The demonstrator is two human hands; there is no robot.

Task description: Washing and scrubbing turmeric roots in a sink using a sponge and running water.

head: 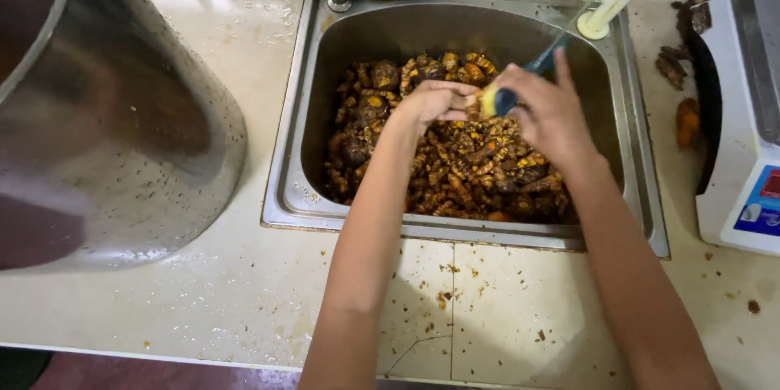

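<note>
1. Both bare forearms rise from the near bench edge, converging toward the far edge.
2. The left hand [435,101] is curled, palm down, fingers bent inward and pinched shut at the tips.
3. The right hand [548,110] is just beside it, its back up, fingers closed in a grip, one finger raised straight.
4. The fingertips of both hands nearly meet.
5. Both wrists are slightly bent.

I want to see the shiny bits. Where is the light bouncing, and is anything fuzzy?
In the head view, glare shines off the wet counter and the big steel pot; the left hand and right hand look slightly blurred; the sink is shadowed along its back wall.
</note>
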